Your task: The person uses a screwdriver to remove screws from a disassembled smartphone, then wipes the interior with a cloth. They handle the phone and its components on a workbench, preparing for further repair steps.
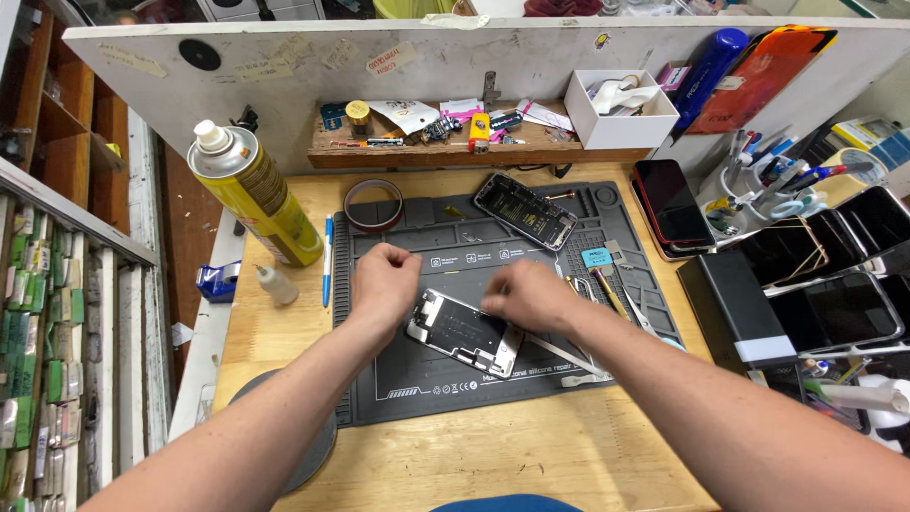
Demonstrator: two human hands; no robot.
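An opened phone body with a silver frame lies on the dark grey work mat. My left hand rests on its upper left corner with fingers curled. My right hand presses down on its upper right part; whether it holds a small tool or part is hidden. A second opened phone lies face up at the back of the mat, away from both hands.
A yellow spray can, small white bottle and blue pen stand left of the mat. A tape roll sits at the mat's back left. Tweezers and hand tools lie right. Several phones and screens crowd the right side.
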